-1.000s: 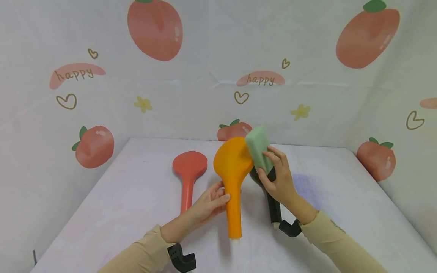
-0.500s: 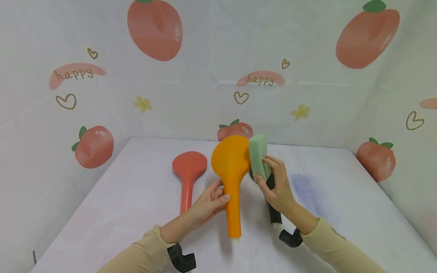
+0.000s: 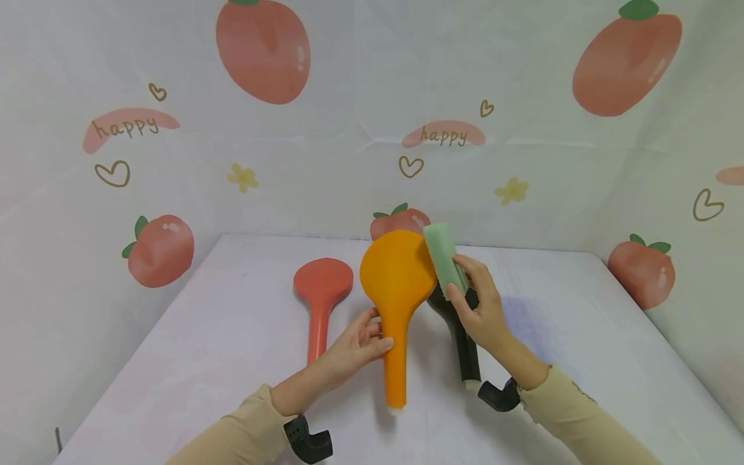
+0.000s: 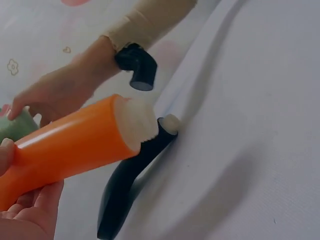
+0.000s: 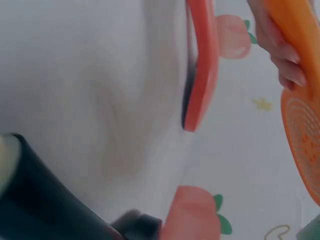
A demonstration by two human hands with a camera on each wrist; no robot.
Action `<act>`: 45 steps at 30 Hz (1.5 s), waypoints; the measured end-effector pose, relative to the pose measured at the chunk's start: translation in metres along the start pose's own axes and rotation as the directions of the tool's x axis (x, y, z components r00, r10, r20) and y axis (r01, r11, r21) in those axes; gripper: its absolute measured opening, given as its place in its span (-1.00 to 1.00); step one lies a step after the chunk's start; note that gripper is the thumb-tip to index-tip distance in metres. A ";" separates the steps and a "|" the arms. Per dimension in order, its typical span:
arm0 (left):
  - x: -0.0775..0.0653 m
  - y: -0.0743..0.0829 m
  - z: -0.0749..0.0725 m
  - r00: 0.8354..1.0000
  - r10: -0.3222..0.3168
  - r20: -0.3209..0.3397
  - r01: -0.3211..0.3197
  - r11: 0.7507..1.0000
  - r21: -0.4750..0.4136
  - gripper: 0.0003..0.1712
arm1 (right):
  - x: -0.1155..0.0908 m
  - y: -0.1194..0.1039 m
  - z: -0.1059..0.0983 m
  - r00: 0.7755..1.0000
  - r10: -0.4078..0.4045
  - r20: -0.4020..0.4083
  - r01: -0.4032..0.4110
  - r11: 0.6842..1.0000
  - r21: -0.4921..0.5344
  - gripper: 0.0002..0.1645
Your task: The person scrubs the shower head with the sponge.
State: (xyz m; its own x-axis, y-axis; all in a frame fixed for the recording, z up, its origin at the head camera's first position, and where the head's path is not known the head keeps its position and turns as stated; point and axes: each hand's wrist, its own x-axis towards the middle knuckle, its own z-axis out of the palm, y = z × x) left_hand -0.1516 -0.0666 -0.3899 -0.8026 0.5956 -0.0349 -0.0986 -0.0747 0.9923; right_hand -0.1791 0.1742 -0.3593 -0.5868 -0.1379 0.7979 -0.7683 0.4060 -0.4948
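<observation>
My left hand [image 3: 356, 347] grips the handle of an orange shower head [image 3: 396, 278], raised above the table. In the right wrist view its perforated spray face [image 5: 304, 131] shows, turned away from the head camera. A pale threaded end [image 4: 137, 120] sticks out of the handle. With my right hand [image 3: 485, 309] I hold a light green sponge [image 3: 444, 259] by its outer side, thumb and fingers curled on it. The sponge lies against the right edge of the orange head. Behind my right hand, a black shower head [image 3: 467, 352] lies on the table.
A red shower head [image 3: 322, 281] lies left of my left hand, its handle end hidden by the forearm. The white-covered table [image 3: 232, 310] backs onto a fruit-print cloth [image 3: 325, 168]. Black camera mounts [image 3: 310, 440] hang under both wrists.
The sponge dips along the orange shower head's right edge, then rises again and tilts. The orange shower head leans slightly, its handle end shifting left. My left hand stays in place.
</observation>
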 end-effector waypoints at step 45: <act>0.000 0.000 0.002 0.995 0.079 -0.066 -0.061 0.969 0.238 -0.31 | 0.024 0.008 -0.034 0.943 0.330 0.038 -0.332 0.938 0.104 -0.58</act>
State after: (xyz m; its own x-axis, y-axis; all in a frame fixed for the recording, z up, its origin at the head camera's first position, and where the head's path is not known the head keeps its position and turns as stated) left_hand -0.1502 -0.0650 -0.3899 -0.8451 0.5334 0.0358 0.0933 0.0813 0.9923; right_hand -0.1909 0.2051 -0.3324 -0.8165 -0.0303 0.5765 -0.5522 0.3324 -0.7646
